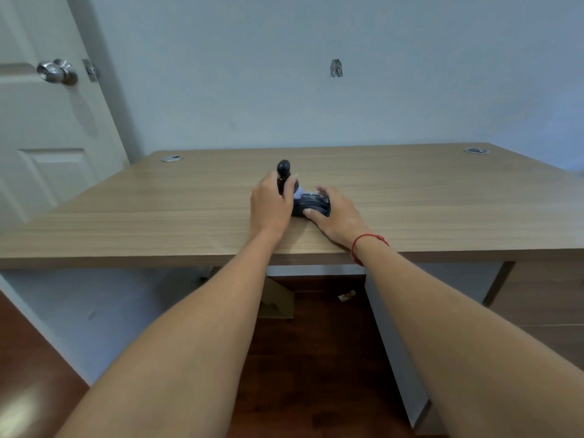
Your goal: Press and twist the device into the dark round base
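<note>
Leftmost, a white door [47, 121] stands with its round metal knob [57, 72], and beside it the wooden desk [158, 210] carries a grey cable grommet [171, 158] near its back corner. Toward the middle, the left hand [270, 205] curls its fingers around an upright black object [283, 177] with a rounded top — what it is cannot be told. Just beside it lies a dark computer mouse [311, 205] flat on the desk, with something pale between the two. The right hand [336, 216] grips the mouse, thumb on its near side — a red string bracelet [368, 243] circles that wrist.
</note>
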Demonstrator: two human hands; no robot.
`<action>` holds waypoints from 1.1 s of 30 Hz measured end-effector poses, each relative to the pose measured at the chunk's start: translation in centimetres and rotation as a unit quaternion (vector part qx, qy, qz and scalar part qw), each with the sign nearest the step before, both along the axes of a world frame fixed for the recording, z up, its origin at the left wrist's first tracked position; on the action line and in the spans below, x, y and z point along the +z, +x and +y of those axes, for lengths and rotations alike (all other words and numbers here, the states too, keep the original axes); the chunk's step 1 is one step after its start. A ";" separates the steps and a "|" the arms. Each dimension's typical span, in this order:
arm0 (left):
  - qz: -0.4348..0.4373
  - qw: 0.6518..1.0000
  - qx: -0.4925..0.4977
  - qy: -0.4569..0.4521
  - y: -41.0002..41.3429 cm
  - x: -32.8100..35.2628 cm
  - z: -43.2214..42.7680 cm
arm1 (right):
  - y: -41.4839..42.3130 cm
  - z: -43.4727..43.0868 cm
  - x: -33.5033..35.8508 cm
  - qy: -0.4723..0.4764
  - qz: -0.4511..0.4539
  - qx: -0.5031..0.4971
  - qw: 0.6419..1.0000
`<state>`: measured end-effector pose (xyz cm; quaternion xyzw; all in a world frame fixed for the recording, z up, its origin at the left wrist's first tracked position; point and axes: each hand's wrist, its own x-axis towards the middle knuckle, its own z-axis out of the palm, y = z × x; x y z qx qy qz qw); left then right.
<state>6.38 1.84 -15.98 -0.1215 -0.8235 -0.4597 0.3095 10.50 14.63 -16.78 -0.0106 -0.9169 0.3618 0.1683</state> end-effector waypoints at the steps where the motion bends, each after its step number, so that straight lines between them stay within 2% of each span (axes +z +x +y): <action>1: -0.010 1.000 0.009 -0.009 -0.1 -0.1 0.0 | 0.0 0.0 0.0 0.000 0.000 0.003 1.000; 4: -0.052 0.996 0.076 0.003 -0.4 -0.1 -0.7 | -0.1 0.0 -0.1 -0.002 0.001 0.005 1.000; 8: -0.012 1.000 0.011 0.009 0.0 0.1 -0.3 | -0.1 -0.1 0.1 0.003 -0.004 0.009 1.000; 14: -0.061 0.995 0.076 0.000 -0.6 -0.2 -0.8 | 0.1 -0.1 0.2 0.000 -0.023 0.030 0.999; 18: -0.064 0.996 0.062 -0.028 -0.6 -0.2 -0.6 | 0.1 -0.3 0.4 -0.042 -0.036 -0.011 0.998; 21: -0.057 0.997 0.049 -0.019 -0.8 -0.4 -0.6 | 0.3 -0.4 0.3 0.000 -0.025 -0.111 0.993; 23: -0.054 0.998 0.023 0.003 -0.9 -0.5 -0.7 | 0.2 -0.4 0.2 -0.003 -0.027 -0.137 0.990; 29: -0.060 0.991 -0.029 0.114 -0.6 -0.2 -0.9 | 0.0 0.0 0.7 -0.094 -0.042 -0.117 0.988; 31: -0.042 0.992 -0.038 0.109 -0.2 -0.1 -0.8 | 0.0 -0.1 0.8 -0.076 -0.054 -0.112 0.989; 33: -0.024 0.996 -0.048 0.067 0.0 0.0 -0.5 | 0.1 -0.4 1.0 -0.052 -0.060 -0.106 0.991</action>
